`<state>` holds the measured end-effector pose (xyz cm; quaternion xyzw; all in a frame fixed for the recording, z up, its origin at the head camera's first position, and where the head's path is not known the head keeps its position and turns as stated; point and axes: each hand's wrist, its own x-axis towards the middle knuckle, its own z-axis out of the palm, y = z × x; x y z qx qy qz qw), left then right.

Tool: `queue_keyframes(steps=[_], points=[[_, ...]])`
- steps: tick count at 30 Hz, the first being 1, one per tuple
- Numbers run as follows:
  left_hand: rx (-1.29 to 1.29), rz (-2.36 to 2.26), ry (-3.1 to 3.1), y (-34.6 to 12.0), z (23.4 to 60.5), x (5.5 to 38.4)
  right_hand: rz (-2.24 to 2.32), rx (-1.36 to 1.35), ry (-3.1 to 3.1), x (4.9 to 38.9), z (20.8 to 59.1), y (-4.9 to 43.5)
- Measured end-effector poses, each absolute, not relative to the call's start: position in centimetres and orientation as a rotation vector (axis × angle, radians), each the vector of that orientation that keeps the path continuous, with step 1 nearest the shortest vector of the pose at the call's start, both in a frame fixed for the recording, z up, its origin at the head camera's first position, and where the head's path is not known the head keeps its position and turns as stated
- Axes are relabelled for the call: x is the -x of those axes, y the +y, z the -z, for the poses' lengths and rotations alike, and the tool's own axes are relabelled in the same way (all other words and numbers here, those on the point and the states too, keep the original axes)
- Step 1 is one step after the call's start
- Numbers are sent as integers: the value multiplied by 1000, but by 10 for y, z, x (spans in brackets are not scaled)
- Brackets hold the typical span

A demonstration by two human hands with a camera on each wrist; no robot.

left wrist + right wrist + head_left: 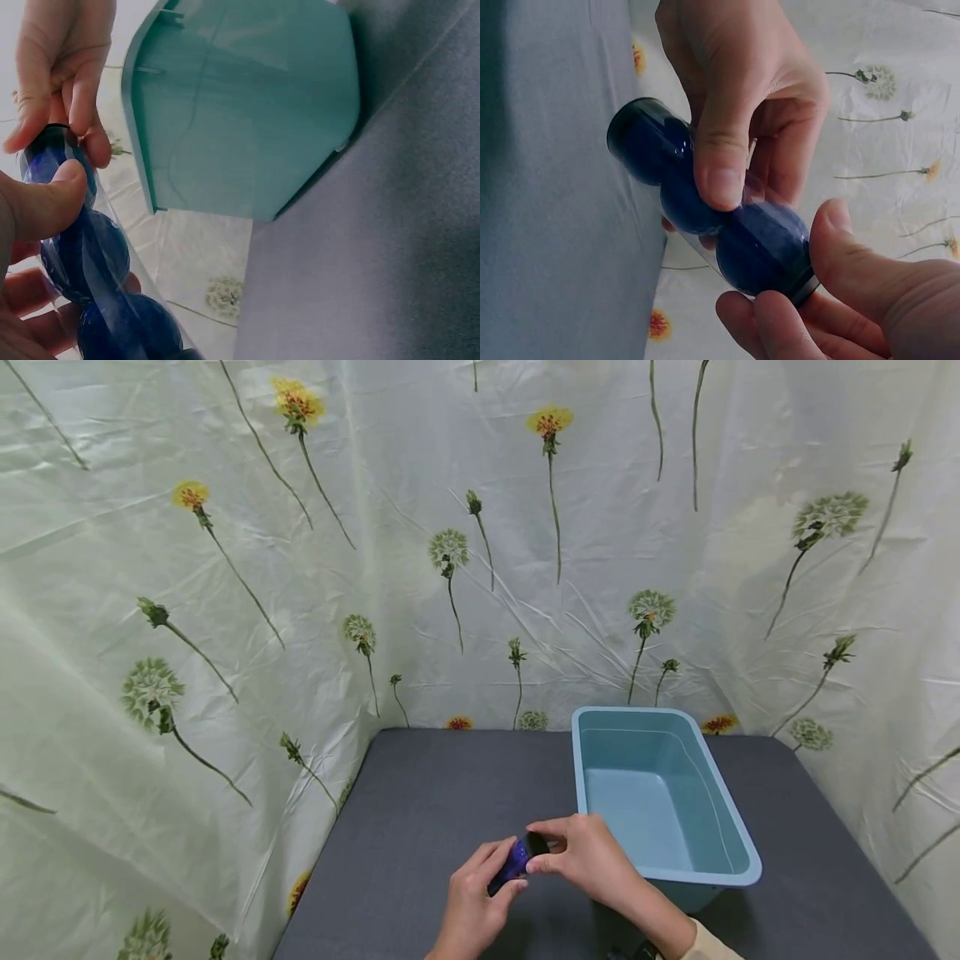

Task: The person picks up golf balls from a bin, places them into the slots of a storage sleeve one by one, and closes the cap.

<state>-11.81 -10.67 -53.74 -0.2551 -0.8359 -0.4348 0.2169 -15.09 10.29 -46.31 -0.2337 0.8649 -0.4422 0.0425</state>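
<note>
A clear tube with three blue balls in a row and a black cap at each end is held tilted above the table. My left hand grips its body, the thumb lying across the balls in the left wrist view. With thumb and fingers my right hand pinches the black cap at the end nearer to it. That cap is seated on the tube. In the right wrist view, the opposite end of the tube also shows its dark cap.
A light blue plastic bin stands on the dark grey table, right of and beyond the hands, with my right forearm close to its near edge. A white curtain printed with dandelions hangs behind the table and at its sides.
</note>
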Motion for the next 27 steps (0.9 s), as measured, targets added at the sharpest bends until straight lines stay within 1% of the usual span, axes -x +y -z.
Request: queue_keyframes(steps=[5, 9, 14, 22, 27], points=[[685, 1219, -2341, -107, 541, 118, 1381, 685, 2631, 150, 465, 102], [670, 1222, -2355, -114, 541, 117, 1417, 724, 2587, 147, 466, 99], [627, 1343, -2357, -115, 541, 120, 1488, 739, 2508, 139, 463, 105], [425, 1560, -2322, -121, 530, 133, 1299, 746, 2791, 132, 457, 128], [287, 1705, -2295, -134, 534, 145, 1204, 762, 2924, 131, 456, 149]])
